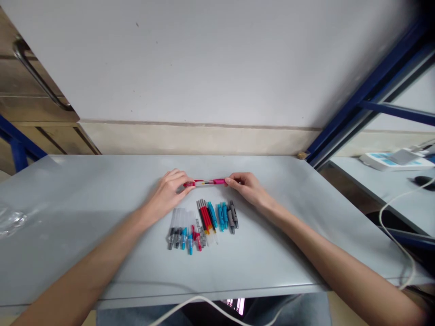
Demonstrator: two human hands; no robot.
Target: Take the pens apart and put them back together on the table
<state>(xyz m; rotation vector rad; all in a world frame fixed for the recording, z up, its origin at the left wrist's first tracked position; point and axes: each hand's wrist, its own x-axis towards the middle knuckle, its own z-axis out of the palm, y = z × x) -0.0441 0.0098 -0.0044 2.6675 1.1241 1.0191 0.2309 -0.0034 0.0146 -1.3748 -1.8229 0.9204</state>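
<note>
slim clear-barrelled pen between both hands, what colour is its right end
The slim clear-barrelled pen's right end is pinkish red, clearest in head view.

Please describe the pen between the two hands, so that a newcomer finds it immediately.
On the grey table, look just beyond the loose pen parts. There, left hand and right hand hold the pen crosswise. Unlike those parts, it is held, pinkish-red at both ends and clear between.

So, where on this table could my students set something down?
Bare tabletop lies between the left forearm and the clear plastic; between the held pen and the far edge; and between the grey pieces and the right forearm. Crowded: the pen's near side, where clear barrels, red refills, blue pieces and the grey ones lie close together.
</note>
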